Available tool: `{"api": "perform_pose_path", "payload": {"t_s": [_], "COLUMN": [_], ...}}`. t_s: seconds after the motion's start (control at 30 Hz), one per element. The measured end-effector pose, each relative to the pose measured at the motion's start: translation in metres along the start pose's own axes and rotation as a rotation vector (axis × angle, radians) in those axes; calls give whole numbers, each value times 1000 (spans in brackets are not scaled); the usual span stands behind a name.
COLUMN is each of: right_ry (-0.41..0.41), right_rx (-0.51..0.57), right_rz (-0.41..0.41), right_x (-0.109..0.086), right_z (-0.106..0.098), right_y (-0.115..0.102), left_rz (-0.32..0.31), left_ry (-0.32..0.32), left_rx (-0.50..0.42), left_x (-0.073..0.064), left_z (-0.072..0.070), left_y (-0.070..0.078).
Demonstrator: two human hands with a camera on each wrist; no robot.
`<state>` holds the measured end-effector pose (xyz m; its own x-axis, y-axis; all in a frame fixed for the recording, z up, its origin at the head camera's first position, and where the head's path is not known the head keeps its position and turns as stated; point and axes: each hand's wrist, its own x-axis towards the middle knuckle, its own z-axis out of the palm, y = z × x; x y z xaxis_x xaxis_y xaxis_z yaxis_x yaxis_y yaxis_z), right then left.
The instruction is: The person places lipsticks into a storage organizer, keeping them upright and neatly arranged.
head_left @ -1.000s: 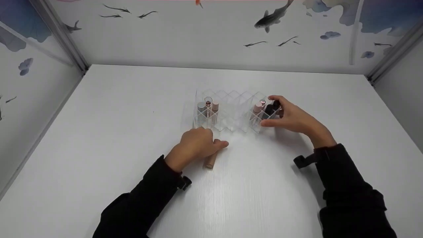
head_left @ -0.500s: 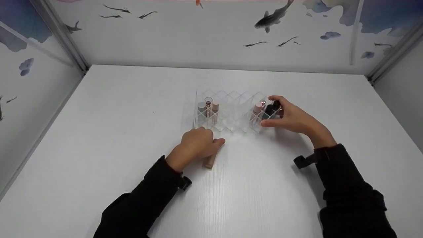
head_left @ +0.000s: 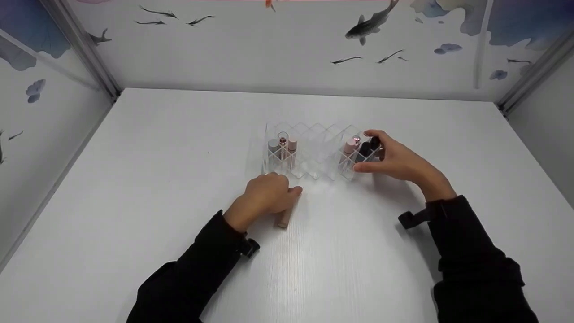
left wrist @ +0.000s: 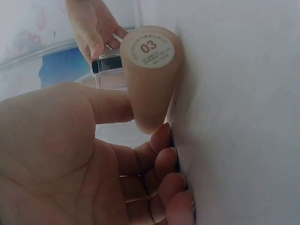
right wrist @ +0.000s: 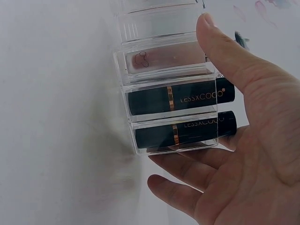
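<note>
A beige lipstick tube (head_left: 284, 218) lies aslant on the white table in front of the clear organizer (head_left: 317, 163). My left hand (head_left: 267, 194) pinches it between thumb and index finger, the other fingertips along the tabletop. In the left wrist view, the round end of the tube (left wrist: 152, 89) bears a label reading 03. At the organizer's right end, my right hand (head_left: 397, 157) grips its sides between thumb and fingers. Two black lipsticks (right wrist: 154, 101) with gold bands stand in that end, beside a pinkish tube (right wrist: 164, 58).
Several tubes, among them a grey-capped one (head_left: 273, 150) and a pink-capped one (head_left: 292, 150), stand in the organizer's left compartments. Its middle compartments show only clear walls. Behind the table (head_left: 188, 134) rises a white panel (head_left: 269, 54) painted with fish.
My left thumb has drawn in slightly to the left, closer to the beige lipstick tube, whose near end has shifted a touch left. The right hand and organizer stay put.
</note>
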<state>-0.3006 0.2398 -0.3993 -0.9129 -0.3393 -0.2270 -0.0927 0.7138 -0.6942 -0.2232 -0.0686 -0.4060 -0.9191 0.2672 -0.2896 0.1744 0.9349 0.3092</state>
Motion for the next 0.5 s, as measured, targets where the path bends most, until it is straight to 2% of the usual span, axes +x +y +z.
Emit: {"api": "perform_pose_path", "payload": {"t_s": [0.5], "right_ry": [-1], "right_rx": [-2], "right_rz": [2], "right_x": [0], "right_z": [0], "right_y": [0], "left_rz": [7], "left_ry": [-3], "left_rx": [-2], "left_x": [0], "left_z": [-1], "left_y": [-1]}}
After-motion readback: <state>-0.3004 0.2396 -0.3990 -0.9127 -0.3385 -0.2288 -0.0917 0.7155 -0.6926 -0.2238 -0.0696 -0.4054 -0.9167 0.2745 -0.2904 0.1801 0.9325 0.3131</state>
